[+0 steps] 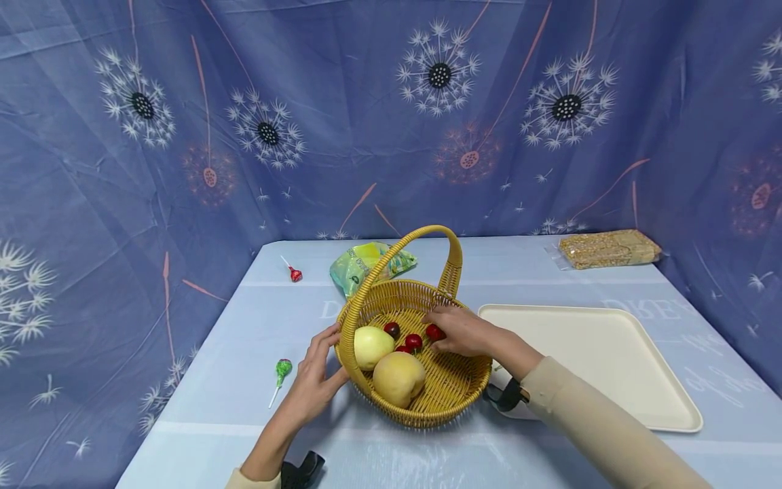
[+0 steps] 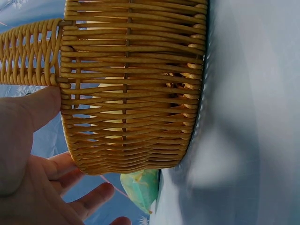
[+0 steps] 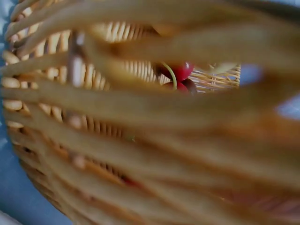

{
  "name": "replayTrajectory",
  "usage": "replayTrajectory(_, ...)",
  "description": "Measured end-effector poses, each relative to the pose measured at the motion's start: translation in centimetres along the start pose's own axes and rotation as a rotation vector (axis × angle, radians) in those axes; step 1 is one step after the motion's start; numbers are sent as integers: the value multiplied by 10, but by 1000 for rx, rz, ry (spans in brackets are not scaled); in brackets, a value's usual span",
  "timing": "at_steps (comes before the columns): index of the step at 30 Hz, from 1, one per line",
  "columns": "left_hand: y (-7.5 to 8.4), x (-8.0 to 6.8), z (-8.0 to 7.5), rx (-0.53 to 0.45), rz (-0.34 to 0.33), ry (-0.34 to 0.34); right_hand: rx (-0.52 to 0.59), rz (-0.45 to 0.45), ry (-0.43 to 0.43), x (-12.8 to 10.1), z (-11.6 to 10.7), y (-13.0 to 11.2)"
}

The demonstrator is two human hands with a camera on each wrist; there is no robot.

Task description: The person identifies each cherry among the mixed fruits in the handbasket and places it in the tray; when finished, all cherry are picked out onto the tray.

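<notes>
Cherries (image 1: pixel 414 341) lie in the basket (image 1: pixel 455 389) mid-table, beside an apple (image 1: pixel 372 346) and a peach (image 1: pixel 398 377). My right hand (image 1: pixel 463 330) reaches among them, fingers curled on one cherry (image 1: pixel 435 332). My left hand (image 1: pixel 313 380), fingers straight, touches the basket's outer wall.

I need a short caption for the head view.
Right hand reaches among cherries in a wicker basket; left hand steadies it.

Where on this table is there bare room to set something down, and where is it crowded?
The cream tray right of the wicker basket lies bare. Bare cloth also shows between the tray and the wrapped bar at the back, and along the near edge. The basket is crowded: two pale fruits, cherries, and the right hand inside, left hand against its wall.
</notes>
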State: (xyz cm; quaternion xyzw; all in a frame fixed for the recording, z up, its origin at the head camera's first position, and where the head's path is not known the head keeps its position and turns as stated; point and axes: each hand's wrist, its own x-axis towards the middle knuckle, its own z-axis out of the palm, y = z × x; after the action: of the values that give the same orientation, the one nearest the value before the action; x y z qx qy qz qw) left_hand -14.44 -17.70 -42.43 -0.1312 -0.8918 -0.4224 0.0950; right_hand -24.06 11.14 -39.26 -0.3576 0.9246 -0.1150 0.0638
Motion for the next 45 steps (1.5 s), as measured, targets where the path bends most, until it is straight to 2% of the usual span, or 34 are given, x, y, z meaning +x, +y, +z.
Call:
replayTrajectory(18,1,-1,0,-3,-1,-6,-64,-101,17,2,12,3)
replayTrajectory(28,1,0,0,0,0,-8,-45,-136,57,-4,5,2)
replayTrajectory(37,1,0,0,-2,-14,-11,-1,-93,211,-26,-20,-1)
replayTrajectory(45,1,0,0,-2,-10,-9,93,-16,402,-61,-33,13)
